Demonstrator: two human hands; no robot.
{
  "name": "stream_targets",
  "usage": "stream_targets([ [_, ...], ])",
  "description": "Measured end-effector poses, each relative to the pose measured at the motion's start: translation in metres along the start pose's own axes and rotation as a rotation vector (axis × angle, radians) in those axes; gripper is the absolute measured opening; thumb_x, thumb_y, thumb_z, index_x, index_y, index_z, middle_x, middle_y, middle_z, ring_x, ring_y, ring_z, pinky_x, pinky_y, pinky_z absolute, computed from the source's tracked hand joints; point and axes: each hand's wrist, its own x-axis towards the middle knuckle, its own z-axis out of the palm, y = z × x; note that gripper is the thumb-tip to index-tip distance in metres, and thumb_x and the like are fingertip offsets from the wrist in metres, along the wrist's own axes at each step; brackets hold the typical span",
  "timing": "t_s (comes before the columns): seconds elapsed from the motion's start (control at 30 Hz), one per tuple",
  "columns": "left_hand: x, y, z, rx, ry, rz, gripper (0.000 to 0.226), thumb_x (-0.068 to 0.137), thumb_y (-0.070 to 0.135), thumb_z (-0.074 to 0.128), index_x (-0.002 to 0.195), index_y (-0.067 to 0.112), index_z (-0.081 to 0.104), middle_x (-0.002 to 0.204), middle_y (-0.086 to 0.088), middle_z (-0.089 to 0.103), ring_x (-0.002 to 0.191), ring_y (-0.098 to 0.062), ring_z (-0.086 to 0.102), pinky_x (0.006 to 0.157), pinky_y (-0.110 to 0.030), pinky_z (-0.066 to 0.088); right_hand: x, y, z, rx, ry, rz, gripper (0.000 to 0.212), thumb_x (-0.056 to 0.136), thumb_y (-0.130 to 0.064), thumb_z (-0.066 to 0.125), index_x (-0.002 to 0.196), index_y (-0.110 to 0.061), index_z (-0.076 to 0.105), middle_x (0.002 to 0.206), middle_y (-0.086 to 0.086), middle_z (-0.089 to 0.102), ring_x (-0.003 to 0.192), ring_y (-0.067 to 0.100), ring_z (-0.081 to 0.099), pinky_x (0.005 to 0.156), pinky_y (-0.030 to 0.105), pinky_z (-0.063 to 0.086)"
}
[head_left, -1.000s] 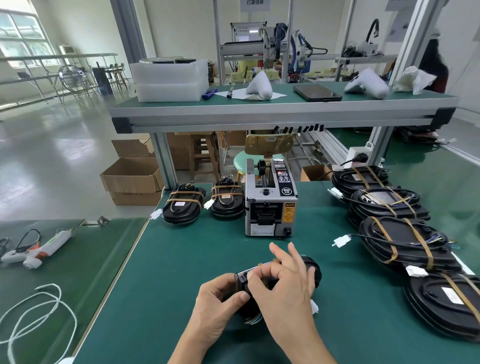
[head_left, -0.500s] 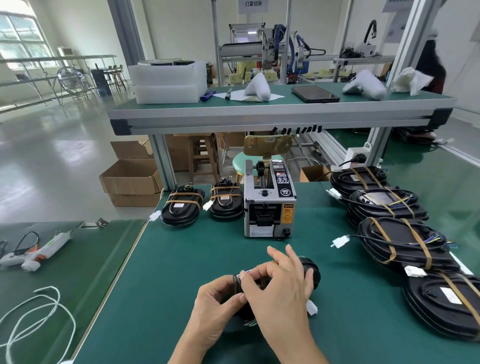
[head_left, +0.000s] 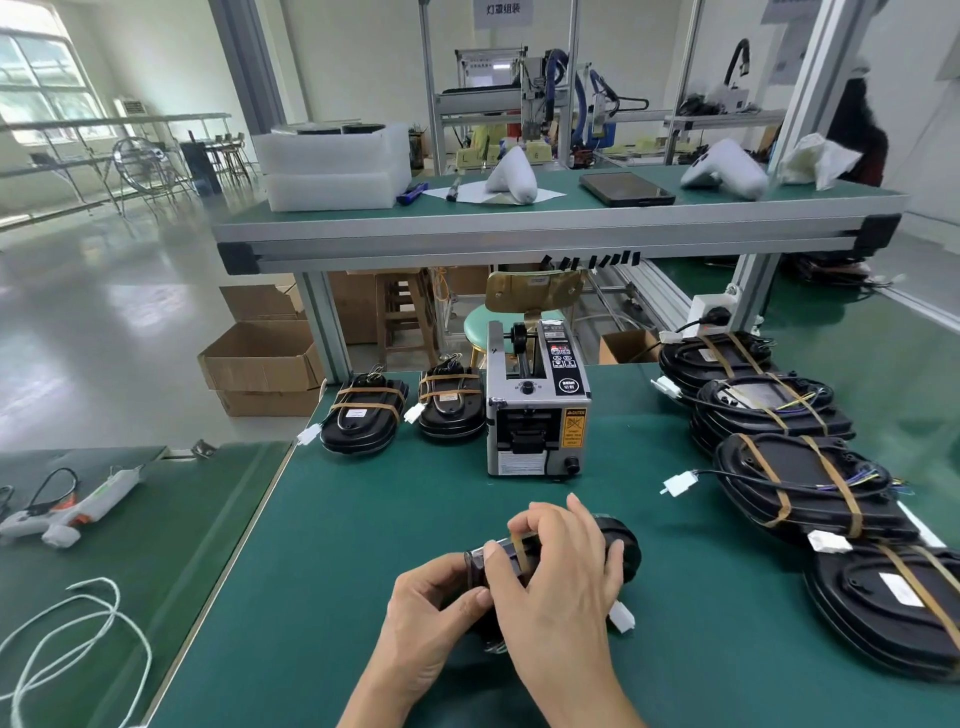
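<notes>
Near the front of the table (head_left: 322, 545), the left hand (head_left: 431, 597) has its grip curled round the near end of the black housing (head_left: 623, 545), while the right hand (head_left: 563, 577) pinches a tape strip (head_left: 519, 553) across its top. The strip is best pulled taut and smoothed down both sides, to match the banded housings (head_left: 363, 421) beside the tape dispenser (head_left: 537, 415) beyond

Both hands (head_left: 519, 587) grip a black housing (head_left: 621, 545).
</notes>
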Motion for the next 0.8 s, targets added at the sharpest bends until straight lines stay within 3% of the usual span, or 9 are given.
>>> stream_targets([
  [0.27, -0.002, -0.003, -0.001, 0.002, -0.035, 0.035, 0.055, 0.078, 0.05, 0.092, 0.117, 0.013, 0.08, 0.115, -0.018, 0.08, 0.109, -0.028, 0.076, 0.094, -0.032, 0.058, 0.002, -0.003, -0.001, -0.093, 0.005, 0.047, 0.021, 0.099, -0.033, 0.06, 0.119, -0.04, 0.06, 0.125, -0.025, 0.054, 0.148, 0.003, 0.026, 0.124, 0.042, -0.008],
  [0.33, -0.001, -0.004, -0.002, 0.0, -0.034, 0.048, 0.058, 0.075, 0.052, 0.093, 0.114, 0.011, 0.081, 0.11, -0.02, 0.08, 0.104, -0.027, 0.075, 0.093, -0.034, 0.058, 0.014, -0.004, -0.01, -0.143, -0.023, 0.068, 0.017, 0.1, -0.043, 0.056, 0.116, -0.043, 0.063, 0.114, -0.026, 0.059, 0.133, 0.002, 0.039, 0.124, 0.042, -0.005],
  [0.4, 0.0, -0.005, -0.002, -0.004, -0.041, 0.053, 0.061, 0.073, 0.053, 0.095, 0.114, 0.01, 0.081, 0.109, -0.021, 0.08, 0.102, -0.027, 0.075, 0.093, -0.035, 0.059, 0.036, -0.006, -0.022, -0.075, -0.03, 0.072, 0.013, 0.099, -0.046, 0.056, 0.098, -0.039, 0.067, 0.09, -0.024, 0.065, 0.104, 0.002, 0.055, 0.122, 0.042, 0.011],
  [0.43, 0.001, -0.005, -0.002, -0.003, -0.045, 0.051, 0.061, 0.072, 0.053, 0.095, 0.114, 0.011, 0.081, 0.109, -0.021, 0.08, 0.102, -0.026, 0.075, 0.093, -0.035, 0.06, 0.05, -0.009, -0.028, -0.019, -0.044, 0.075, 0.016, 0.098, -0.043, 0.057, 0.089, -0.035, 0.068, 0.081, -0.021, 0.066, 0.091, 0.004, 0.059, 0.116, 0.04, 0.027],
  [0.5, 0.001, -0.005, -0.002, 0.003, -0.049, 0.05, 0.06, 0.073, 0.054, 0.094, 0.115, 0.013, 0.081, 0.11, -0.019, 0.08, 0.102, -0.025, 0.076, 0.092, -0.033, 0.059, 0.083, -0.011, -0.032, 0.096, -0.067, 0.117, 0.021, 0.094, -0.03, 0.061, 0.075, -0.025, 0.069, 0.069, -0.016, 0.067, 0.075, 0.012, 0.062, 0.084, 0.033, 0.05],
  [0.53, 0.001, -0.005, -0.002, 0.008, -0.049, 0.05, 0.059, 0.073, 0.054, 0.094, 0.115, 0.014, 0.081, 0.111, -0.018, 0.081, 0.103, -0.025, 0.076, 0.092, -0.032, 0.059, 0.101, -0.012, -0.028, 0.141, -0.083, 0.177, 0.022, 0.09, -0.023, 0.06, 0.07, -0.019, 0.068, 0.064, -0.014, 0.065, 0.068, 0.016, 0.058, 0.071, 0.031, 0.05],
  [0.6, 0.001, -0.005, -0.003, 0.023, -0.048, 0.048, 0.058, 0.075, 0.054, 0.093, 0.115, 0.014, 0.081, 0.112, -0.016, 0.081, 0.104, -0.025, 0.076, 0.092, -0.031, 0.059, 0.131, -0.01, -0.015, 0.223, -0.12, 0.347, 0.021, 0.082, -0.011, 0.058, 0.062, -0.012, 0.061, 0.062, -0.003, 0.058, 0.062, 0.022, 0.047, 0.06, 0.03, 0.041],
  [0.67, 0.001, -0.005, -0.004, 0.035, -0.046, 0.044, 0.057, 0.076, 0.053, 0.093, 0.115, 0.015, 0.081, 0.113, -0.015, 0.081, 0.106, -0.026, 0.077, 0.092, -0.031, 0.058, 0.154, -0.005, 0.0, 0.316, -0.131, 0.53, 0.011, 0.079, -0.004, 0.059, 0.073, -0.006, 0.068, 0.069, 0.011, 0.057, 0.063, 0.024, 0.051, 0.059, 0.031, 0.038],
  [0.8, 0.002, -0.006, -0.006, 0.056, -0.05, 0.038, 0.056, 0.076, 0.053, 0.093, 0.114, 0.014, 0.081, 0.112, -0.015, 0.081, 0.106, -0.025, 0.077, 0.092, -0.032, 0.058, 0.173, 0.006, 0.017, 0.449, -0.092, 0.679, 0.017, 0.087, -0.001, 0.066, 0.101, 0.008, 0.072, 0.073, 0.012, 0.068, 0.057, 0.023, 0.063, 0.039, 0.021, 0.037],
])
